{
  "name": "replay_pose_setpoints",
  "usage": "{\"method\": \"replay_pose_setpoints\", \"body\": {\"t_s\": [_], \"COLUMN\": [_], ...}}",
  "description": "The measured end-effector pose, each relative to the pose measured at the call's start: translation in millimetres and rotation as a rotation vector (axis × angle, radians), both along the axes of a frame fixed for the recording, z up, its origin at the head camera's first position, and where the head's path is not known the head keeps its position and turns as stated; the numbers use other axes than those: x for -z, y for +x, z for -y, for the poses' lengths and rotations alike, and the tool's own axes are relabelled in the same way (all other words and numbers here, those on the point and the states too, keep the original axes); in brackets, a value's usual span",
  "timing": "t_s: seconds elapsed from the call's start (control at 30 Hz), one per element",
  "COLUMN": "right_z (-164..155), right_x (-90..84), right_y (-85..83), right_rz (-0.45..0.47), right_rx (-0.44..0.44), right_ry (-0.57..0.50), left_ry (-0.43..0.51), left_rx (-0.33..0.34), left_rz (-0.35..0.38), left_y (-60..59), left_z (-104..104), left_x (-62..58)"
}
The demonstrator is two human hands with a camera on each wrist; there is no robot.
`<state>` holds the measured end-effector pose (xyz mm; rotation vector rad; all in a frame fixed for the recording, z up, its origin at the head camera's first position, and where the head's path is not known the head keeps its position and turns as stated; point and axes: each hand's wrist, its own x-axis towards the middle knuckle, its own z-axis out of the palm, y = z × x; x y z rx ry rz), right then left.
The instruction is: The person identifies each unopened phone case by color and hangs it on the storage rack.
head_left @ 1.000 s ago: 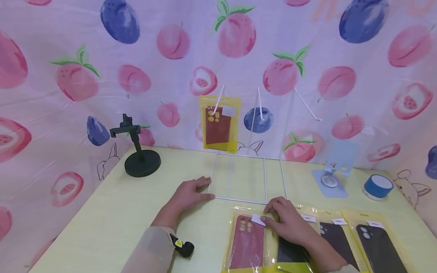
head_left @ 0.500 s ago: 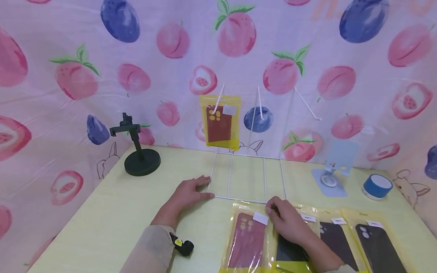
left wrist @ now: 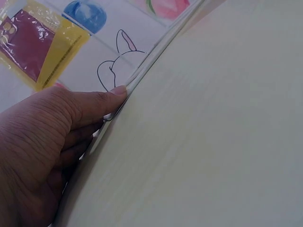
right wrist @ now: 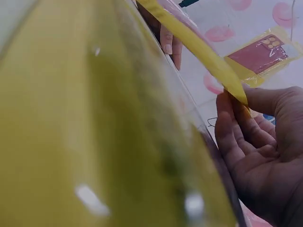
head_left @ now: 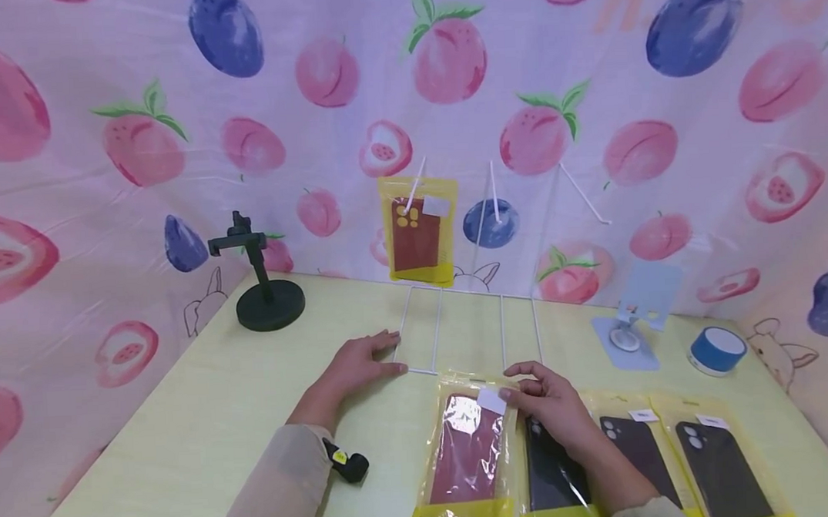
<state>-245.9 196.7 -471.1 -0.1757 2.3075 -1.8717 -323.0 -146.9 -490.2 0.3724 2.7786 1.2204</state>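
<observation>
Head view: the right hand (head_left: 548,407) pinches the top right corner of the red phone case packet (head_left: 467,457), lifting that end off the desk (head_left: 185,423). The packet's long axis runs away from the person, toward the white wire rack (head_left: 459,341) just beyond it. The left hand (head_left: 356,365) lies flat, fingers straight, on the rack's base corner, farther from the packet than the right. 1 red packet already hangs on the rack (head_left: 418,231).

Left wrist view: straight fingers (left wrist: 94,101) press on the wire.

Right wrist view: the packet's yellow edge (right wrist: 199,52) fills the frame, blurred; curled fingers (right wrist: 232,137) clasp it, though the thumb's contact is hard to make out.
</observation>
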Motion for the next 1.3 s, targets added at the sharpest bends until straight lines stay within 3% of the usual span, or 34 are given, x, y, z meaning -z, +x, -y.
{"method": "replay_pose_setpoints", "body": {"t_s": [0.13,0.33,0.47,0.63,0.8,1.3], "right_z": [0.0,1.5,1.1,0.3,2.4,11.1], "right_x": [-4.9,-14.4,-20.2,-32.5,-46.8,-81.6], "right_y": [-0.3,-0.3,0.8,6.5,13.2,24.8], "right_rz": [0.032,0.202,0.265,0.205,0.122,0.024], "right_rx": [0.003,0.06,0.101,0.126,0.096,0.082], "right_ry": [-0.049,-0.354,-0.454,-0.463,-0.445,-0.355], "left_ry": [0.009,0.012,0.009,0.006,-0.011,-0.004], "left_rx": [-0.004,-0.01,-0.007,-0.002,0.007,0.009], "left_rz": [0.012,0.005,0.0,-0.003,-0.027,-0.036], "left_y": [1.0,1.0,0.9,0.5,-1.3,1.2], "left_z": [-1.4,-1.1,-0.1,0.0,0.7,0.3], "left_x": [-0.6,-0.7,0.4,-0.8,0.1,-1.9]}}
